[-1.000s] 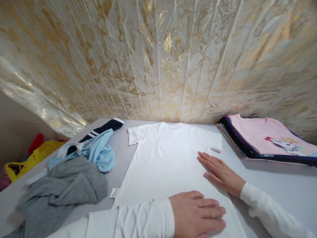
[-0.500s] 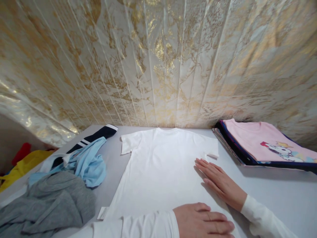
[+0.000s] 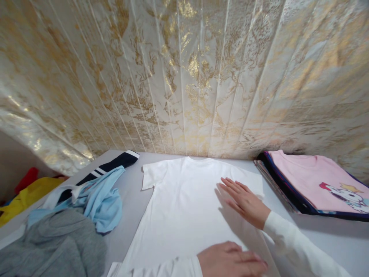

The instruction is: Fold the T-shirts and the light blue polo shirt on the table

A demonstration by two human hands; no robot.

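A white short-sleeved T-shirt (image 3: 178, 207) lies spread flat, its collar towards the wall and its lower part running out at the bottom of the view. Over the shirt's lower right part is my left hand (image 3: 230, 261), palm down with fingers stretched to the right; it holds nothing. My right hand (image 3: 245, 202) is higher up, near the right sleeve, with fingers extended and nothing in them. A shadow falls on the shirt beside it, and whether the palm touches the cloth I cannot tell.
Folded clothes lie in a stack at the right, a pink shirt (image 3: 311, 181) on top. Crumpled at the left are a grey garment (image 3: 57, 246), a light blue one (image 3: 105, 207) and a dark striped one (image 3: 115, 163). A gold-patterned curtain (image 3: 184, 77) hangs behind the table.
My right hand has moved up and left across the shirt, its shadow now wider. My left hand has shifted slightly left and stays low. The whole view has tilted a little.
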